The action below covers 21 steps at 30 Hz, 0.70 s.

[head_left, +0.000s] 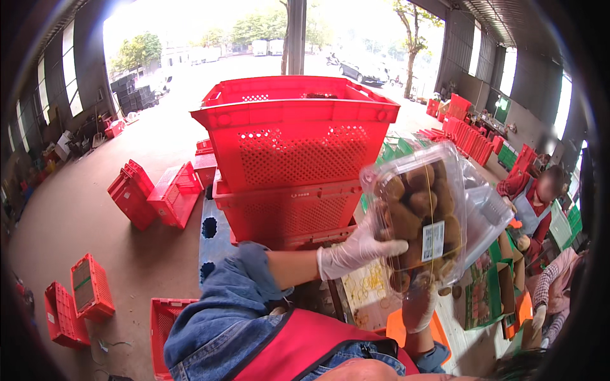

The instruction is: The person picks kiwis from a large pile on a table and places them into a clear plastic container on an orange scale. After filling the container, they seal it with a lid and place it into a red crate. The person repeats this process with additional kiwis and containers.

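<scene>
A clear plastic clamshell box [406, 209] of brown, oval fruit that look like kiwis is held up tilted in front of me. It has a white label, and a thin yellow rubber band runs lengthwise over it. My left hand [365, 251], in a thin white glove, grips its left side with the thumb across the front. Gloved too, my right hand [419, 310] is closed at the bottom end, its fingers partly hidden by the box. Stacked clear plastic trays [486, 219] stand just behind the box.
Stacked red crates [298, 146] rise ahead on a blue pallet [213, 232]. Yellow rubber bands [368, 289] lie on a pale worktop at the right, beside green cartons [486, 292]. Two people [537, 197] work at the far right. More red crates [171, 193] rest on the floor at left.
</scene>
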{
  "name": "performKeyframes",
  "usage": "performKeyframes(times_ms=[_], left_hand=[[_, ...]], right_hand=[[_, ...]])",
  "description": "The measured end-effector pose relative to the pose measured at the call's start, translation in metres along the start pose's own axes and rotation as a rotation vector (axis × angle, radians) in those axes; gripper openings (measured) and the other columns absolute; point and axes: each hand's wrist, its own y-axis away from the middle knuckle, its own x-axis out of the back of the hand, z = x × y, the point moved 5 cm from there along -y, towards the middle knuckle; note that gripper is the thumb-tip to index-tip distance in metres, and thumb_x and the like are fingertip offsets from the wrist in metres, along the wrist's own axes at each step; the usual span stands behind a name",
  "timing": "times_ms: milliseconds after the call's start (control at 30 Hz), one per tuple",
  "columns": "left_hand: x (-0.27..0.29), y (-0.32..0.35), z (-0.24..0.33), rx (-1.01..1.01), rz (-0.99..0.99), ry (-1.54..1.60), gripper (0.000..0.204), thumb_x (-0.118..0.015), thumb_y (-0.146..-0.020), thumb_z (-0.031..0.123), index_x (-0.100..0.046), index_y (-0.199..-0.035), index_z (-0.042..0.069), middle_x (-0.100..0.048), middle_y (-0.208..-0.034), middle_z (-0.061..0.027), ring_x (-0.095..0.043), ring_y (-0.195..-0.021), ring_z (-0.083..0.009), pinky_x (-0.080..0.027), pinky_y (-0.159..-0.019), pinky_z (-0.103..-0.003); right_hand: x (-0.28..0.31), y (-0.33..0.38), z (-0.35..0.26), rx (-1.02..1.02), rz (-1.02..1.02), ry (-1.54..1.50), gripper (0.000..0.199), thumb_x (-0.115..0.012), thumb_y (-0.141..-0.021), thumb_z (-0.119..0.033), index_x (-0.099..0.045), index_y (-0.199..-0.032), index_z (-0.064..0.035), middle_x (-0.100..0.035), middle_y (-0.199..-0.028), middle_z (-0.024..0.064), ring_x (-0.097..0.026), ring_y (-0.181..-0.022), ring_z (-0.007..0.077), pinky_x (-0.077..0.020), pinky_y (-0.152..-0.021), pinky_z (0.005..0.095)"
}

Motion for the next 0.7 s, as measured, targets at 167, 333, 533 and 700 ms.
performKeyframes(times_ms=[167, 333, 533, 700], left_hand=[[0.097, -0.069, 0.177, -0.266, -0.021, -0.231, 0.040, -0.072, -0.095, 0.025, -0.059, -0.129, 0.007, -0.065, -0.117, -0.0040, -0.061, -0.111, -0.0148, -0.051, -0.098, -0.032], [0.186, -0.180, 0.322, -0.286, 0.209, -0.619, 0.085, -0.070, -0.091, 0.060, -0.043, -0.144, 0.000, -0.068, -0.121, -0.0134, -0.067, -0.106, -0.0219, -0.061, -0.080, -0.043], [0.304, -0.273, 0.333, -0.138, 0.223, -0.627, 0.075, -0.043, -0.096, 0.072, -0.060, -0.128, 0.006, -0.069, -0.115, -0.0127, -0.070, -0.096, -0.0257, -0.057, -0.086, -0.048], [0.398, -0.306, 0.313, -0.033, 0.398, -0.345, 0.060, -0.063, -0.091, 0.054, -0.052, -0.135, 0.015, -0.060, -0.125, -0.0119, -0.063, -0.111, -0.0273, -0.057, -0.093, -0.051]], right_hand=[[-0.116, -0.164, 0.009, 0.224, -0.344, 0.184, 0.057, -0.052, -0.105, -0.039, -0.039, -0.153, -0.0103, -0.051, -0.149, 0.0063, -0.050, -0.136, 0.0226, -0.0407, -0.116, 0.0443], [-0.223, -0.346, 0.005, 0.293, -0.396, 0.190, 0.060, -0.059, -0.104, -0.038, -0.039, -0.152, -0.0078, -0.058, -0.141, 0.0082, -0.060, -0.124, 0.0226, -0.0523, -0.102, 0.0414], [-0.267, -0.477, 0.037, -0.025, -0.288, 0.410, 0.036, -0.059, -0.104, -0.041, -0.059, -0.123, -0.0094, -0.064, -0.104, 0.0026, -0.065, -0.094, 0.0134, -0.0580, -0.085, 0.0308], [-0.268, -0.533, 0.091, -0.190, -0.241, 0.567, 0.046, -0.067, -0.096, -0.053, -0.064, -0.103, -0.0070, -0.061, -0.085, 0.0018, -0.063, -0.077, 0.0132, -0.0584, -0.070, 0.0288]])
